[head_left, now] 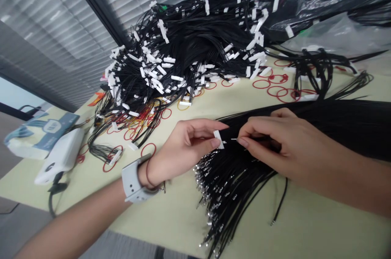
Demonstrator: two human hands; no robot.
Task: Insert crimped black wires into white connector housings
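Between the thumb and fingers of my left hand is a small white connector housing. My right hand pinches a thin black wire close to its metal terminal, which points at the housing's right side. Whether the terminal touches the housing is too small to tell. Under both hands lies a thick bundle of black wires, its bare metal terminals fanned out at the left end. One wire strays from the bundle toward the front.
Behind my hands rises a large heap of black cables with white connectors. Red rubber bands lie scattered on the pale table. At left are a white device with a cord and a tissue pack. Plastic bags lie at back right.
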